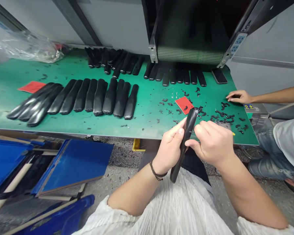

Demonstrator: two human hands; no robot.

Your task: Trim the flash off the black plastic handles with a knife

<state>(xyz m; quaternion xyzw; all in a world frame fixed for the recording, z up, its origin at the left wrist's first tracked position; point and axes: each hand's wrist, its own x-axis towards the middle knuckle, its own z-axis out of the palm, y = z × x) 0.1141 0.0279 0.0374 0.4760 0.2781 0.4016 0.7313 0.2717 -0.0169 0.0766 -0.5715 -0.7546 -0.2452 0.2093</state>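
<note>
My left hand (170, 147) is wrapped round a long black moulded handle (189, 122), held tilted over my lap at the front edge of the green table (147, 107). My right hand (212, 142) is closed in a pinch against the handle's right side; what its fingers hold, if anything, is hidden. Small black trimmings (225, 116) lie scattered on the table just beyond my hands, around a red card (183, 104).
A row of black handles (88, 96) lies at mid-left, more at the back (115, 60) and under a dark machine (188, 32). Another person's hand (238, 97) rests at the right edge. Phone (219, 75), plastic bag (29, 47), blue crates (71, 163) below left.
</note>
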